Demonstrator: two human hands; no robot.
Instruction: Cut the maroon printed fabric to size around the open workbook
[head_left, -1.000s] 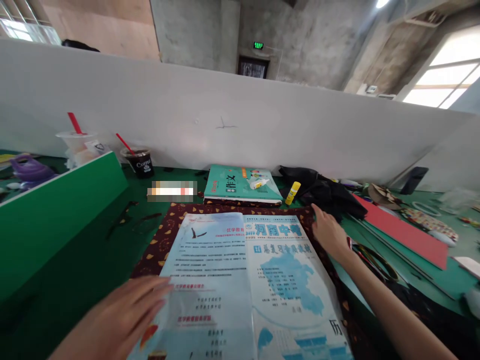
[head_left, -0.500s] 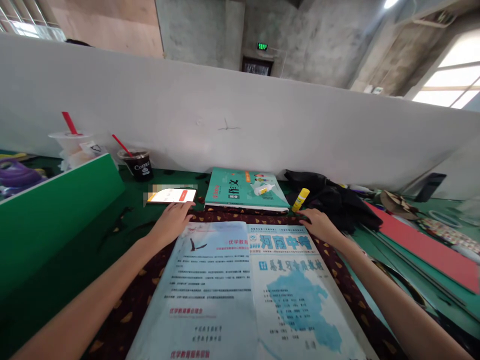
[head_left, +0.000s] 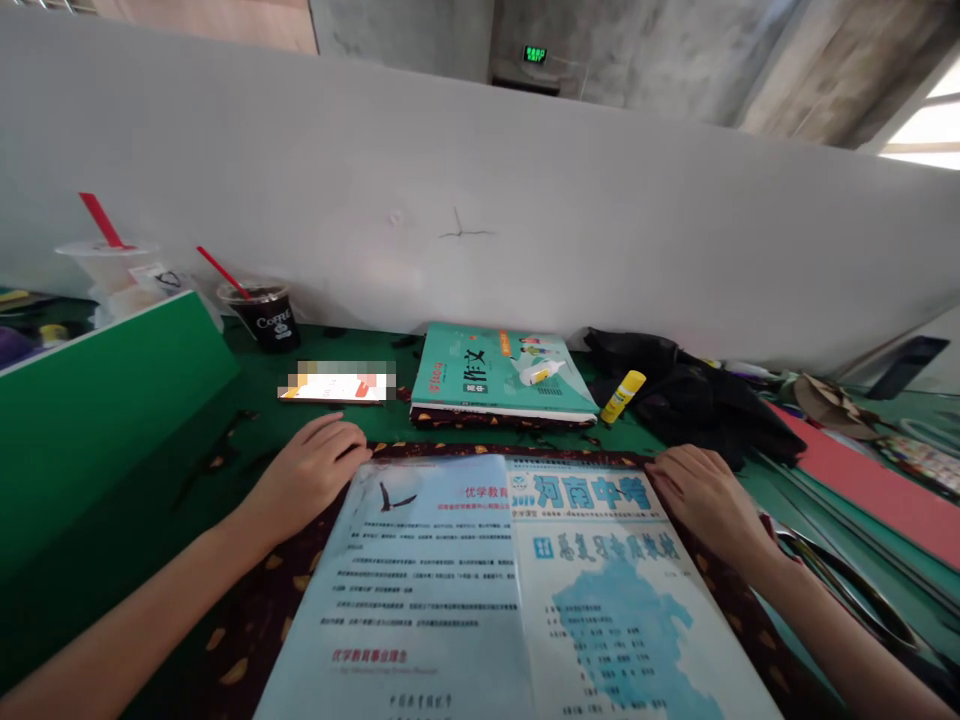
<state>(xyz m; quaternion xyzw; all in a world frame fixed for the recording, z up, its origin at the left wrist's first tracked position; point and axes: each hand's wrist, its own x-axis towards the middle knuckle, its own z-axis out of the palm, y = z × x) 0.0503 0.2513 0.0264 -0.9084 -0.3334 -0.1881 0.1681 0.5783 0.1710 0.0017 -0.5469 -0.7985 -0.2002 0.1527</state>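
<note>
A spread-open blue and white printed book [head_left: 420, 580] lies in front of me. Under it is a dark maroon sheet with gold leaf shapes [head_left: 225, 650], showing along its sides and far edge. My left hand [head_left: 319, 460] has its fingers curled over the sheet's far left corner. At the far right corner, my right hand [head_left: 705, 495] is closed in the same way over the sheet's edge; its fingertips are partly hidden. Beyond the sheet lies a green book [head_left: 495, 370] with a small white and yellow bottle [head_left: 541, 374] on it. A yellow glue stick [head_left: 622, 397] stands tilted beside it.
A lit phone [head_left: 337, 386] lies beyond my left hand. Two drink cups with red straws, a black coffee cup [head_left: 266, 320] and a clear cup [head_left: 112, 275], stand behind a green panel [head_left: 112, 370]. Black cloth [head_left: 675, 400] and a red board [head_left: 877, 490] lie right. A white partition [head_left: 600, 220] closes the back.
Both hands have come nearer to me and a little apart, their fingers now more curled at the sheet's corners. The view has tipped downward.
</note>
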